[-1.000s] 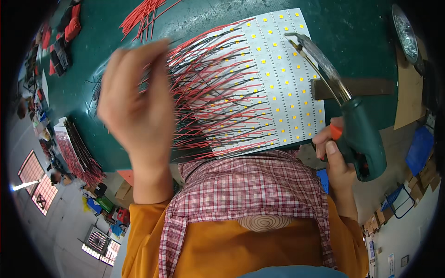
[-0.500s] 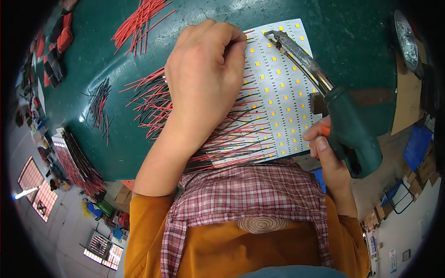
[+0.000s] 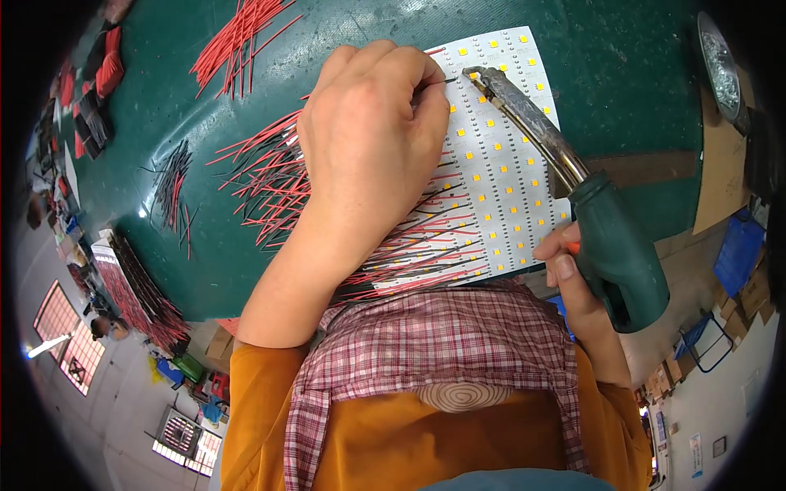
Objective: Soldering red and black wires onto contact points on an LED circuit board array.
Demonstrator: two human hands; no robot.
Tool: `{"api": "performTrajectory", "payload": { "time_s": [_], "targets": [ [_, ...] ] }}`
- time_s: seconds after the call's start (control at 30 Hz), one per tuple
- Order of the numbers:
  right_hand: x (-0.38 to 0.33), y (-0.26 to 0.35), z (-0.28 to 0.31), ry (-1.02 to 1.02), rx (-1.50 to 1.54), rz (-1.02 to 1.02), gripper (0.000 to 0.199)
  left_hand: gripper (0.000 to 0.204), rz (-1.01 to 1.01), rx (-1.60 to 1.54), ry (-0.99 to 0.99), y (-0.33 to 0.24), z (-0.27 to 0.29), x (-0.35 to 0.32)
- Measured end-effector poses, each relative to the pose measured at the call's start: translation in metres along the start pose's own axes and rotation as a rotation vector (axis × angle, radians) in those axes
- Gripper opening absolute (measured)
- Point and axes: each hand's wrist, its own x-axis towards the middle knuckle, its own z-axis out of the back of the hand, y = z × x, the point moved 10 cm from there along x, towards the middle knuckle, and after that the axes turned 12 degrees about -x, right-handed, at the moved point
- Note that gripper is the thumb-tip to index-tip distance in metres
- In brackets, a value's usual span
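Head view: my left hand (image 3: 372, 139) pinches a thin wire (image 3: 438, 83) between thumb and fingertips, holding its bare end down on the white LED board (image 3: 499, 172) that lies flat on the green table (image 3: 622, 90). My right hand (image 3: 577, 286) is wrapped around the green grip of a soldering gun (image 3: 606, 237), whose long metal barrel reaches up and left so that its tip sits just beside the wire end, close to my left fingertips.

Rows of small yellow LEDs cover the board to the right of my left hand; under and below that hand, many red and black leads (image 3: 278, 188) fan out from the board's left edge across the table. A loose bunch of red wires (image 3: 241, 37) lies well above and left of my left hand, a smaller dark bunch (image 3: 172, 176) farther left.

The wire looks light, thin and springy, so I judge it wants a fingertip pinch close to its stripped end or it will flick off its pad. The board seems thin, stiff and light, likely to slide unless my hand weighs it down. The gun looks the heaviest piece; its barrel is probably hot, so only the grip is safe to hold.
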Motion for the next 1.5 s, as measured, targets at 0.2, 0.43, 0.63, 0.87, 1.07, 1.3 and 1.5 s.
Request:
{"api": "performTrajectory", "payload": {
  "time_s": [0.2, 0.43, 0.63, 0.87, 1.07, 1.3, 1.5],
  "targets": [
    [0.003, 0.005, -0.003, 0.055, -0.001, 0.001, 0.007, 0.005, -0.117, 0.03, -0.077, -0.008, 0.004, 0.0],
    [0.003, 0.0, -0.007, 0.073, -0.049, 0.005, 0.007, 0.006, -0.081, 0.102, -0.041, -0.008, 0.0, 0.001],
    [0.005, -0.001, -0.009, 0.093, -0.086, 0.007, 0.016, 0.006, -0.1, 0.109, -0.039, -0.01, 0.0, 0.005],
    [0.001, -0.007, 0.002, -0.063, 0.218, -0.056, 0.033, 0.006, -0.151, 0.12, -0.056, -0.007, 0.001, 0.003],
    [0.002, -0.008, -0.002, -0.08, 0.353, 0.019, 0.031, 0.009, -0.145, 0.131, 0.012, -0.012, -0.002, 0.005],
    [-0.01, -0.016, 0.003, -0.137, 0.374, 0.003, 0.031, 0.046, -0.123, 0.552, -0.281, 0.054, 0.1, 0.031],
    [-0.013, -0.024, 0.0, -0.164, 0.43, 0.033, 0.03, 0.02, -0.271, 0.492, -0.174, 0.093, 0.097, 0.052]
  ]
}}
